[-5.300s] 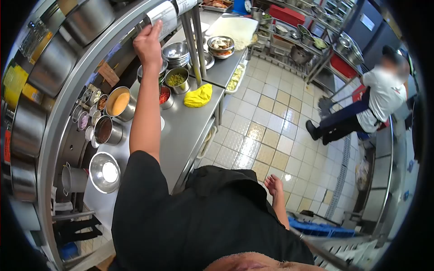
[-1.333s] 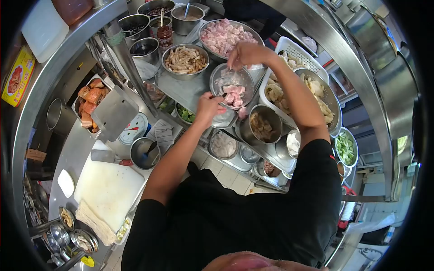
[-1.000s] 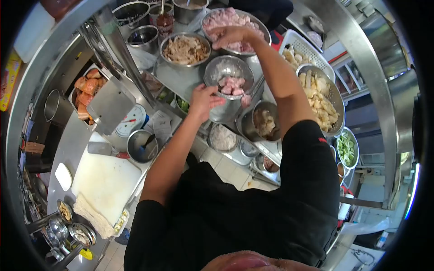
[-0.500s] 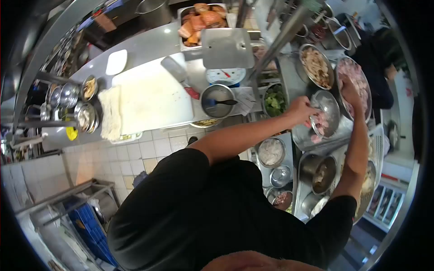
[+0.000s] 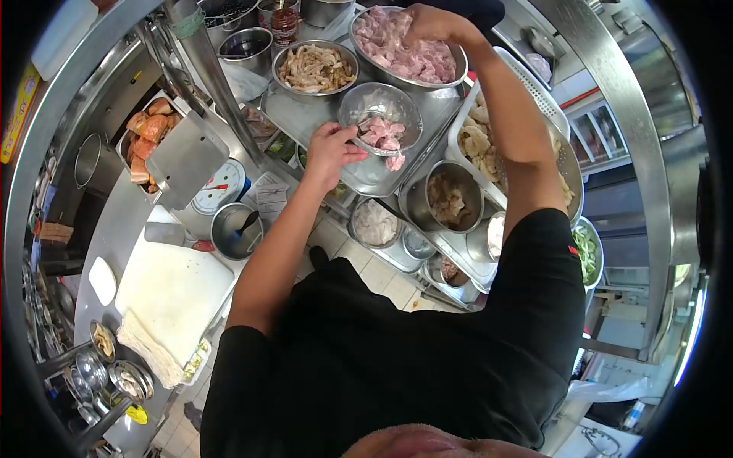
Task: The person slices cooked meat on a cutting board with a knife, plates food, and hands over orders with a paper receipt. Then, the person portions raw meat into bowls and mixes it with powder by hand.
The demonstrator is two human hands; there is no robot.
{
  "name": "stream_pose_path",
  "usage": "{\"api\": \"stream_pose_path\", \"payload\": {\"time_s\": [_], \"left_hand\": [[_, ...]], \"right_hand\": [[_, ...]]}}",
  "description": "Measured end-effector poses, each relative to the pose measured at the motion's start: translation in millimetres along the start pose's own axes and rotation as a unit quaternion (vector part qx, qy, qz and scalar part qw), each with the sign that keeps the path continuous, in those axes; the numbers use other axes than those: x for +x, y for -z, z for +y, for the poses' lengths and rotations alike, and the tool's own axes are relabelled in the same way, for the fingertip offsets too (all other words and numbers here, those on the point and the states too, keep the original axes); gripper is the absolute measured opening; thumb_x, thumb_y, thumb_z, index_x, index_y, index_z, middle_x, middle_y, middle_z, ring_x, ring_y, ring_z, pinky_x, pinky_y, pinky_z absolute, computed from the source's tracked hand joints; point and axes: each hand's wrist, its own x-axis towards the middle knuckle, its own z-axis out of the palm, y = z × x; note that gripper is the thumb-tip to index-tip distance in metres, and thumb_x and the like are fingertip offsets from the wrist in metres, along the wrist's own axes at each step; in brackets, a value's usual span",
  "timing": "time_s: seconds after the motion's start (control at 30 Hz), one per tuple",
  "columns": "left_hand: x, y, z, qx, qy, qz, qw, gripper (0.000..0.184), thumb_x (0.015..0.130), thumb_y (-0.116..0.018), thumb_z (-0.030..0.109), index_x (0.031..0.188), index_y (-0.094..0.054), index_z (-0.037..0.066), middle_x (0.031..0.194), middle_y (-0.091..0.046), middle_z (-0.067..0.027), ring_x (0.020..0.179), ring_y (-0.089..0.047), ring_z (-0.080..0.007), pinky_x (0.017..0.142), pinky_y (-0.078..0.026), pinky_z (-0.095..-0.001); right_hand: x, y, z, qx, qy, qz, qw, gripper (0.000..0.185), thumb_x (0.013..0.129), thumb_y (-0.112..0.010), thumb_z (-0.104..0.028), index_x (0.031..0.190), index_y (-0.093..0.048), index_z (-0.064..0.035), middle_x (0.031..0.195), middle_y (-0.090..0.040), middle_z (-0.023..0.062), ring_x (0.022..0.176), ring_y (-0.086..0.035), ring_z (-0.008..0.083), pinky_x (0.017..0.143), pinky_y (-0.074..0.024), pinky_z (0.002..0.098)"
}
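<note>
My left hand [image 5: 334, 153] grips the near left rim of a small metal bowl [image 5: 405, 103] between thumb and fingers. Chunks of pink raw meat [image 5: 382, 131] lie in that bowl, and one piece sits at its near rim. Farther back, my right hand [image 5: 437, 24] reaches into a large metal bowl [image 5: 452, 79] heaped with the same kind of meat. Its fingers curl down among the pieces, and their tips are hidden. The small bowl rests tilted towards me on a metal tray [image 5: 294, 114].
A bowl of pale strips [image 5: 317, 67] stands left of the large bowl. Nearer are a deep pot [image 5: 443, 197] and a perforated tray [image 5: 467, 141] of pale food. A steel post [image 5: 221, 88] rises at left, near a scale [image 5: 220, 187] and a white cutting board [image 5: 172, 282].
The view has turned to the right, so the meat bowls now lie straight ahead. My left hand stays at the small bowl's rim and my right hand stays in the large bowl.
</note>
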Motion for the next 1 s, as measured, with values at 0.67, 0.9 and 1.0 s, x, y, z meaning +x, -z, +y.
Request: {"api": "stream_pose_path", "payload": {"time_s": [0.67, 0.9, 1.0], "left_hand": [[4, -2, -8, 0.015, 0.012, -0.034, 0.999, 0.014, 0.087, -0.058, 0.007, 0.094, -0.049, -0.002, 0.083, -0.06, -0.0139, 0.064, -0.064, -0.0245, 0.063, -0.06, -0.0382], [0, -6, 0, -0.056, 0.003, -0.001, 0.998, 0.013, 0.086, -0.054, 0.003, 0.095, -0.047, -0.004, 0.084, -0.059, -0.0153, 0.062, -0.064, -0.026, 0.063, -0.061, -0.04], [-3, -11, -2, -0.064, -0.01, 0.007, 0.998, 0.014, 0.086, -0.055, 0.003, 0.096, -0.046, -0.004, 0.086, -0.059, -0.0157, 0.062, -0.064, -0.0256, 0.063, -0.061, -0.0395]], "right_hand": [[-101, -87, -55, -0.074, -0.037, -0.025, 0.996, 0.052, 0.068, -0.08, -0.029, 0.11, -0.064, -0.0022, 0.1, -0.068, 0.0134, 0.091, -0.066, 0.0274, 0.079, -0.0518, 0.0384], [-156, -140, -93, -0.24, -0.11, 0.026, 0.964, 0.057, 0.073, -0.074, -0.022, 0.121, -0.05, -0.0045, 0.104, -0.056, 0.0194, 0.086, -0.065, 0.0369, 0.072, -0.0528, 0.0471], [-146, -153, -96, -0.213, -0.154, 0.008, 0.965, 0.046, 0.078, -0.062, -0.01, 0.12, -0.047, -0.0009, 0.113, -0.051, 0.0233, 0.092, -0.064, 0.0402, 0.078, -0.0525, 0.048]]}}
